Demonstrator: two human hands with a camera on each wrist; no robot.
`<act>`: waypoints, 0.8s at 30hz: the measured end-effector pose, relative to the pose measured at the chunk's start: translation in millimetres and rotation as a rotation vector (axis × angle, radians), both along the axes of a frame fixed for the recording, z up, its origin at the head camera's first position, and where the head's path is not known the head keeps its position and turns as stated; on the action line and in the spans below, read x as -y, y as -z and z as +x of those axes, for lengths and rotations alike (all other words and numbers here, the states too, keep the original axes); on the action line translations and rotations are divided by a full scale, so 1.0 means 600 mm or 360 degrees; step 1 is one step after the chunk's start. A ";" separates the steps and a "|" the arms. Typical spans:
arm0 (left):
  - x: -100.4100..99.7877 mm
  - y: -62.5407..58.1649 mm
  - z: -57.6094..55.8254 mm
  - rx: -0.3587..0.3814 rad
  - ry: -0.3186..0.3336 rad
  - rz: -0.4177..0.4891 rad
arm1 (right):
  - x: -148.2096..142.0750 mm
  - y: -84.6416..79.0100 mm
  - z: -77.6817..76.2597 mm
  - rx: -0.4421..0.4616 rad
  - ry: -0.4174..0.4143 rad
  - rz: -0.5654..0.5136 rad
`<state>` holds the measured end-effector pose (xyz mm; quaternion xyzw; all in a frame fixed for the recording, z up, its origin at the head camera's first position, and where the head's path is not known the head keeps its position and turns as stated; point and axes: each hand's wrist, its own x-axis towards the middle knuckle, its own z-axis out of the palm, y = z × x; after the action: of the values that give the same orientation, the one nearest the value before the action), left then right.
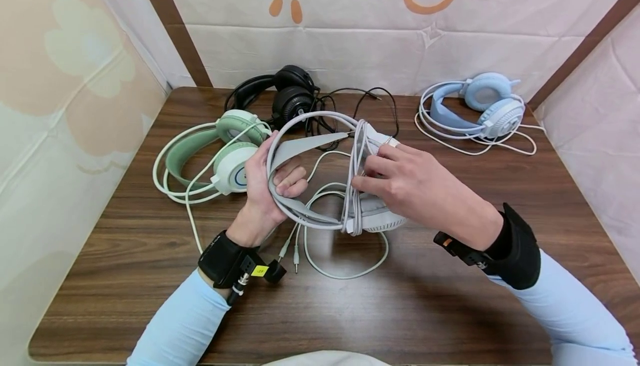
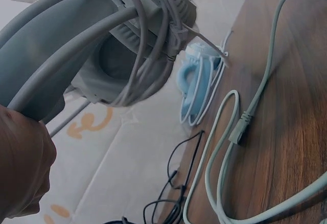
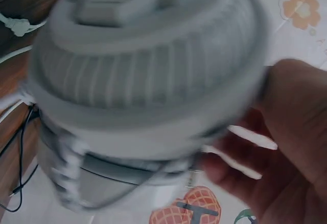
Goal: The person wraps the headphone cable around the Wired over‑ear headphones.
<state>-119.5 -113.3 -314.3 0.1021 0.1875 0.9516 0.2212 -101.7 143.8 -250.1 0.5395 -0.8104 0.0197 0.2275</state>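
Note:
A pair of light grey headphones (image 1: 307, 143) is held up over the middle of the table, its cable (image 1: 352, 205) wound in several turns across the band beside the ear cups. My left hand (image 1: 265, 183) grips the headband's left side, fingers curled round it. At the cup end, my right hand (image 1: 417, 183) pinches at the wound cable with bent fingers, partly covering the ear cups. The ribbed ear cup (image 3: 148, 75) fills much of the right wrist view, blurred. In the left wrist view the wound cable (image 2: 145, 45) loops round the cups.
Green headphones (image 1: 237, 169) lie at the left, their pale cable (image 1: 345, 277) looping under the held pair with plugs showing. Black headphones (image 1: 292, 102) with a tangled black cable sit at the back. Light blue headphones (image 1: 502, 116) lie back right. Fabric walls (image 1: 320, 49) border the table.

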 end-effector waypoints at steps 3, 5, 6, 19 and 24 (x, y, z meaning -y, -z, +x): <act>0.000 0.003 -0.001 0.0037 -0.0014 0.0003 | -0.005 0.000 0.006 0.0205 0.0076 0.0051; 0.002 0.005 -0.001 0.0083 -0.0029 0.0030 | -0.009 0.003 0.014 0.0317 0.0123 0.0098; 0.003 0.005 -0.001 0.0108 -0.0037 0.0048 | -0.010 0.006 0.017 0.0358 0.0147 0.0123; 0.000 -0.001 0.003 0.0201 -0.0124 -0.0510 | -0.034 0.049 0.017 0.0097 0.0140 0.0070; 0.040 0.002 0.042 -0.0584 -0.0329 -0.1582 | -0.068 0.057 0.029 0.0134 0.0152 -0.0024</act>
<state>-94.0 -137.1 -315.5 0.1307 0.6598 0.7315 0.1116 -84.5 184.6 -284.3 0.4971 -0.8439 0.0376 0.1981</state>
